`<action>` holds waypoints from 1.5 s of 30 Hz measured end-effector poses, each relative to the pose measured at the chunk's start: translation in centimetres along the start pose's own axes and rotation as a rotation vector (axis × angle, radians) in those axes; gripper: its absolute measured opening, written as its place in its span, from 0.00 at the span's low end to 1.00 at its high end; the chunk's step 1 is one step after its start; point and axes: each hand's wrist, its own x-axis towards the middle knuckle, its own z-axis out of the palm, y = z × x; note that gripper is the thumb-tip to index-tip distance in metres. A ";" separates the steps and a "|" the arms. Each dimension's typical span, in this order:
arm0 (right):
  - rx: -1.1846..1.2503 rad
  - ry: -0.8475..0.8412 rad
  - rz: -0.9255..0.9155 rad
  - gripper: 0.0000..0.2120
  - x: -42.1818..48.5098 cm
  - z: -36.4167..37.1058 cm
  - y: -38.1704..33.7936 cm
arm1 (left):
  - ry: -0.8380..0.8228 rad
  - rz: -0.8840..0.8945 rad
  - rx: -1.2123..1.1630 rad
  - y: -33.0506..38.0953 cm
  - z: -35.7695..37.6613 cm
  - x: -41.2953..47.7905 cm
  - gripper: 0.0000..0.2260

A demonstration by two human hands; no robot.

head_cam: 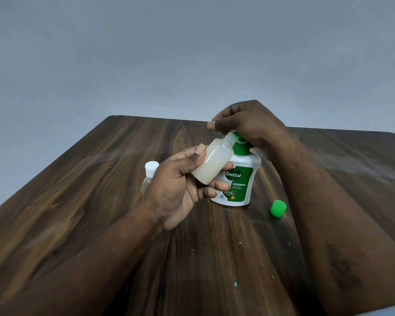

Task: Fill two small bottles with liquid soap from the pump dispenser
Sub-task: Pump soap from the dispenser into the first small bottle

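My left hand [180, 183] grips a small translucent bottle [212, 161], uncapped and tilted, its open neck held against the green pump nozzle. The bottle looks mostly full of whitish soap. My right hand [249, 123] rests closed on top of the green pump head of the white Dettol dispenser [240, 179], which stands on the wooden table [100, 201]. A second small clear bottle [149, 176] with a white cap stands behind my left hand, partly hidden by it. A loose green cap [278, 208] lies on the table to the right of the dispenser.
The table's far edge runs just behind the dispenser, with a plain grey wall beyond. Small crumbs dot the wood near the front. My forearms cross the near part of the table on both sides.
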 end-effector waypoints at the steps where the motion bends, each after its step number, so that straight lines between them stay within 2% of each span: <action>1: 0.001 -0.003 0.005 0.12 0.1 0.1 0.1 | 0.004 -0.001 -0.001 0.0 0.0 0.0 0.21; 10: -0.037 0.047 -0.053 0.13 -0.5 -0.6 -0.9 | -0.008 0.014 -0.016 0.2 0.2 0.0 0.23; 17: -0.036 0.048 -0.031 0.10 -0.2 -0.2 -0.4 | 0.016 0.018 0.000 0.3 0.1 -0.1 0.21; 22: -0.017 0.045 -0.015 0.11 -0.1 0.0 -0.2 | 0.023 0.008 0.009 0.3 0.0 -0.1 0.22; 30: -0.033 0.084 -0.046 0.12 -0.5 -0.4 -0.8 | 0.007 0.011 -0.011 0.5 0.1 -0.2 0.19; 37: -0.056 0.044 0.005 0.11 -0.3 0.0 -0.4 | 0.026 0.001 0.005 0.6 0.0 -0.2 0.21; 45: -0.059 0.060 -0.031 0.14 -0.6 -0.4 -1.0 | 0.006 0.007 0.008 0.5 0.1 -0.2 0.23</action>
